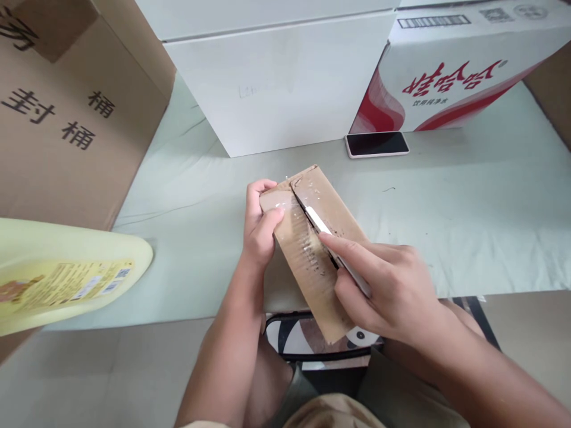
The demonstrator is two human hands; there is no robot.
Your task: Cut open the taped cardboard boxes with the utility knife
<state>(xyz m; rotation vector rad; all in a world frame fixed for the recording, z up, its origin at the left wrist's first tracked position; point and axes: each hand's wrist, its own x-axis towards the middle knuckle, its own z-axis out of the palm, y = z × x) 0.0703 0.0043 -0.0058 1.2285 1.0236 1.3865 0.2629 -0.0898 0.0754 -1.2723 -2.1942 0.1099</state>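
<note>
A small brown cardboard box [330, 205], taped and scuffed on top, rests at the near edge of a pale green cloth-covered surface [468, 214]. My left hand [259, 229] grips the box's left side, thumb on its top. My right hand [392, 288] is closed round a slim white-bladed knife [319, 223], index finger laid along it. The blade lies in the seam that runs down the middle of the box top.
A large brown carton [66, 113] stands at the left, a white box [285, 77] behind, and a red-and-white printed carton [455, 77] at the back right. A phone [377, 144] lies face up before it. A yellow bottle [57, 276] juts in at the left.
</note>
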